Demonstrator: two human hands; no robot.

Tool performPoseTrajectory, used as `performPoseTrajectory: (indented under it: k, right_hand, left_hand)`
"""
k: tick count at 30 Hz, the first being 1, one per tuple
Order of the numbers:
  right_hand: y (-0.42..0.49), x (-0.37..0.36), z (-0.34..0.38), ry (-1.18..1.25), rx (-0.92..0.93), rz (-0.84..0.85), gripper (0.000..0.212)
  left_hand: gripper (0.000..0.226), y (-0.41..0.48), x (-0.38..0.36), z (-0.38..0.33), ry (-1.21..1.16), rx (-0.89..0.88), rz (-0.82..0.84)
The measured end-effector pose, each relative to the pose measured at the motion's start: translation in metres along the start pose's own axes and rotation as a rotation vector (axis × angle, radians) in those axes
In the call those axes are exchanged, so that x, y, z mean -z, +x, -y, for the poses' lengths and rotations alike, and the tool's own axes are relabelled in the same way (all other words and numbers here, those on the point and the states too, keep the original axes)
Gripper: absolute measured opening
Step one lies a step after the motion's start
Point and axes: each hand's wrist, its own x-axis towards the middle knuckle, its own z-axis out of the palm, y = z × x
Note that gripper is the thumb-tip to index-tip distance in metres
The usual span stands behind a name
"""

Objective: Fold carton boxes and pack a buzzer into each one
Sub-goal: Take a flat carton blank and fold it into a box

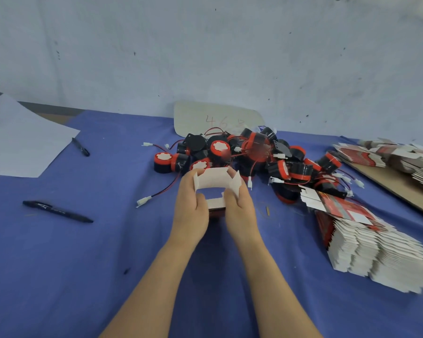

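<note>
Both hands meet over the middle of the blue-covered surface (59, 276), gripping one partly folded carton box (215, 182) between them. The left hand (191, 208) closes its fingers (193, 173) on the box's left side, with the thumb pressed on the near edge; the right hand (241, 208) closes on the right side the same way. The box shows its white inside, its end flaps standing up and spread, a dark red printed face just visible low between the two thumbs.

Just beyond the box lies a heap of buzzers (254, 154), black round bodies with red bands and white-centred tops, their thin red and black wires ending in small white plugs that trail out onto the cloth. One buzzer (162, 162) sits at the heap's left edge, slightly apart.

To the right of the hands a fanned stack of flat cartons (376, 252) rests on the surface, white edges toward the camera, red print on top. More flat cartons (401, 159) lie on a brown board at the far right.

On the left are two black pens (56, 211) (81, 147), the farther one next to a sheet of white paper (17, 140). A pale card (215, 118) with faint handwriting leans against the wall behind the heap
</note>
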Motion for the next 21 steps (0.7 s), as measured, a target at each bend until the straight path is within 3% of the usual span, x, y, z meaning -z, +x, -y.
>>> performPoseTrajectory:
  k: [2, 4, 11, 16, 19, 21]
  right_hand:
    - [-0.003, -0.003, 0.004, -0.005, 0.056, 0.023, 0.071]
    - [-0.005, -0.003, 0.007, 0.035, 0.086, 0.003, 0.071]
    - [-0.007, 0.0, 0.01, 0.188, 0.108, 0.031, 0.003]
    - [0.0, 0.003, 0.003, 0.171, 0.001, -0.093, 0.014]
    - [0.001, 0.001, -0.001, 0.107, -0.043, -0.114, 0.033]
    - [0.001, 0.002, -0.002, 0.119, -0.062, -0.14, 0.039]
  left_hand:
    - [0.055, 0.003, 0.0, 0.003, -0.015, 0.075, 0.003]
    - [0.056, 0.004, 0.0, 0.003, -0.059, 0.11, 0.004]
    - [0.052, 0.008, 0.007, -0.001, -0.239, 0.246, -0.104]
    - [0.046, 0.003, 0.003, -0.009, -0.284, 0.21, 0.026]
    - [0.034, 0.0, 0.0, -0.013, -0.28, 0.126, 0.124]
    - [0.053, 0.0, -0.001, -0.012, -0.32, 0.127, 0.173]
